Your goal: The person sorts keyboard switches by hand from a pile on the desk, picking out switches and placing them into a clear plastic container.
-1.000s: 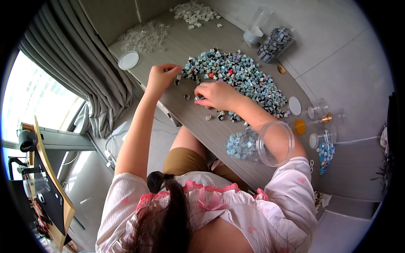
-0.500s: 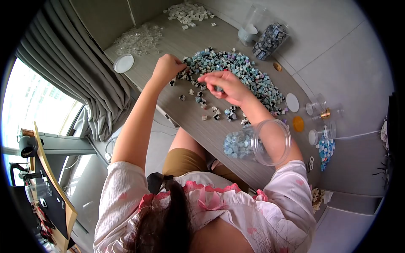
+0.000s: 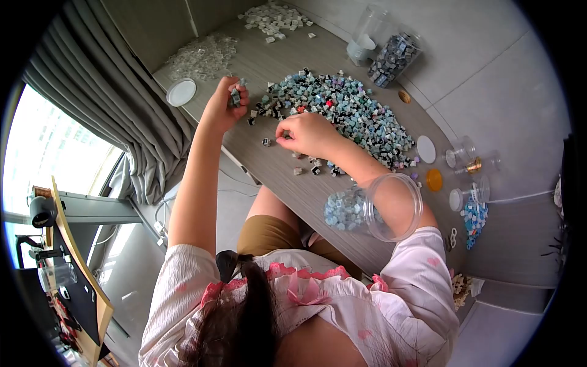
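A large heap of small keyboard switches (image 3: pixel 361 116), mostly pale blue, white and black, covers the middle of the table. My left hand (image 3: pixel 225 107), raised at the heap's left end, has its fingers curled around several grey-blue switches (image 3: pixel 235 96). Near the heap's front edge, my right hand (image 3: pixel 309 133) is closed in a pinch; a bit of something dark shows at the fingertips, probably a switch. One loose switch (image 3: pixel 266 142) lies just left of those fingers. A clear jar (image 3: pixel 396 207) holding pale blue switches lies on its side beneath my right forearm.
Clear plastic pieces (image 3: pixel 203 56) and white pieces (image 3: pixel 275 21) lie in piles at the back left, near a white lid (image 3: pixel 181 92). A jar of dark switches (image 3: pixel 394 58) stands by the wall. An orange lid (image 3: pixel 433 180) and small clear containers (image 3: pixel 461 153) sit at right.
My left hand has moved left, away from the heap, and turned so the switches in it show. My right hand has shifted slightly left and toward me, its fingers now pinched.
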A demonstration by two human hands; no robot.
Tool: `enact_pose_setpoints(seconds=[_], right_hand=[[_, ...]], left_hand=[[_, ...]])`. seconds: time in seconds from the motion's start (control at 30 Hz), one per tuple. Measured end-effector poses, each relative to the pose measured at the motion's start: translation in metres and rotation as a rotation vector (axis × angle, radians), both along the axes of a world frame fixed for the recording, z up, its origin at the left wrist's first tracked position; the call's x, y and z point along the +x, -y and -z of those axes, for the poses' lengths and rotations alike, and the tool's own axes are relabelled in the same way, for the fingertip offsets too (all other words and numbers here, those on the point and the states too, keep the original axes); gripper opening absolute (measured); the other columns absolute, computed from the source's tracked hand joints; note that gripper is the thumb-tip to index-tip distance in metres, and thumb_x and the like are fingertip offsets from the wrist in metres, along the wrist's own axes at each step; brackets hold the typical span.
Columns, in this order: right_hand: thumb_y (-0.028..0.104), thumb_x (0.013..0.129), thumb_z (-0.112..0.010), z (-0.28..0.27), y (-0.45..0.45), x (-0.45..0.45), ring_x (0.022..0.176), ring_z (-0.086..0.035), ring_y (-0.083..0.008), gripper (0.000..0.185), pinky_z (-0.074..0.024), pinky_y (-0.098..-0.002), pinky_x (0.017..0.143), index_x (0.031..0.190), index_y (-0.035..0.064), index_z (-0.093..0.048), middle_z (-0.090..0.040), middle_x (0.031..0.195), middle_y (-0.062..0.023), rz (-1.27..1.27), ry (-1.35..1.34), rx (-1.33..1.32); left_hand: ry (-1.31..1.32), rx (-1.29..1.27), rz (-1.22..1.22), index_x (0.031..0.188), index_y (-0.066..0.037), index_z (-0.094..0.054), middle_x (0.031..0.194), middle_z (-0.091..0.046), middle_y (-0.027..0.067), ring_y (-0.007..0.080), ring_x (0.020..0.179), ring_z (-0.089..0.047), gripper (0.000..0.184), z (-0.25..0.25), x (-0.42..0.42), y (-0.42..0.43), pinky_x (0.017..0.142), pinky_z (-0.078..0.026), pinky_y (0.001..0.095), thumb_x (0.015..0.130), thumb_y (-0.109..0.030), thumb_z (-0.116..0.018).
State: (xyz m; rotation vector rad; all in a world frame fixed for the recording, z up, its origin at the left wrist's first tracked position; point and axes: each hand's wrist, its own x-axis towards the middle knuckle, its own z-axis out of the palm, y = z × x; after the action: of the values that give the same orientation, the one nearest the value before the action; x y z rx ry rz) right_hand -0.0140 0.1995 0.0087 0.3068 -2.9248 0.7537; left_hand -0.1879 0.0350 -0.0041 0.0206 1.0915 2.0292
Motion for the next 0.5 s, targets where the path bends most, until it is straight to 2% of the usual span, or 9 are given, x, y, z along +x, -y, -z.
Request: enact_pose_setpoints(seconds=[0.07,0.17,0.3,0.37,0.4,0.5], right_hand=[[0.027,0.076,-0.071,-0.007,0.002,0.003,0.068,-0.066,-0.0253,0.022,-0.0513,-0.0366,0.063,0.089,0.0100,-0.067,-0.068,0.076,-0.0070,0.051,0.040,-0.003],[0.028,0.076,-0.072,-0.008,0.002,0.004,0.068,-0.066,-0.0268,0.024,-0.0506,-0.0383,0.063,0.090,0.0095,-0.065,-0.068,0.073,-0.0089,0.091,0.040,0.017],[0.029,0.075,-0.074,0.000,-0.001,0.001,0.065,-0.064,-0.0262,0.026,-0.0497,-0.0361,0.061,0.090,0.0099,-0.065,-0.066,0.071,-0.0099,0.100,0.021,0.045],[0.031,0.076,-0.075,-0.006,-0.004,0.002,0.062,-0.063,-0.0241,0.029,-0.0489,-0.0350,0.060,0.090,0.0081,-0.064,-0.066,0.070,-0.0078,0.140,0.082,-0.121],[0.032,0.076,-0.075,-0.008,-0.005,0.002,0.061,-0.062,-0.0230,0.030,-0.0485,-0.0345,0.060,0.090,0.0072,-0.064,-0.065,0.070,-0.0067,0.159,0.112,-0.206],[0.023,0.081,-0.073,0.008,-0.022,-0.007,0.058,-0.056,-0.0126,0.024,-0.0437,-0.0274,0.053,0.094,0.0047,-0.065,-0.061,0.068,-0.0024,0.105,-0.107,-0.637]], left_hand=[[0.179,0.129,-0.011,0.073,-0.008,-0.046,0.076,-0.050,0.0059,0.0140,0.066,-0.047,0.027,-0.007,0.007,0.005,0.042,-0.030,0.0206,0.087,-0.030,-0.055],[0.272,0.239,0.045,0.073,-0.006,-0.045,0.075,-0.050,0.0092,0.0186,0.066,-0.050,0.029,0.002,0.005,0.007,0.044,-0.035,0.0230,0.086,-0.030,-0.052],[0.200,0.195,0.076,0.070,-0.007,-0.045,0.073,-0.051,0.0073,0.0154,0.064,-0.049,0.031,0.011,0.003,0.004,0.040,-0.032,0.0206,0.089,-0.030,-0.054],[0.088,0.168,0.163,0.069,-0.008,-0.045,0.071,-0.051,0.0068,0.0148,0.061,-0.048,0.032,0.022,-0.007,0.005,0.041,-0.033,0.0207,0.091,-0.029,-0.054],[-0.066,-0.006,0.082,0.071,-0.006,-0.049,0.070,-0.051,0.0064,0.0152,0.060,-0.050,0.030,0.017,-0.006,0.005,0.042,-0.034,0.0217,0.091,-0.028,-0.056],[-0.471,-0.461,-0.137,0.081,-0.002,-0.059,0.067,-0.055,0.0062,0.0165,0.060,-0.054,0.027,0.009,-0.007,0.012,0.046,-0.038,0.0249,0.091,-0.027,-0.059]])
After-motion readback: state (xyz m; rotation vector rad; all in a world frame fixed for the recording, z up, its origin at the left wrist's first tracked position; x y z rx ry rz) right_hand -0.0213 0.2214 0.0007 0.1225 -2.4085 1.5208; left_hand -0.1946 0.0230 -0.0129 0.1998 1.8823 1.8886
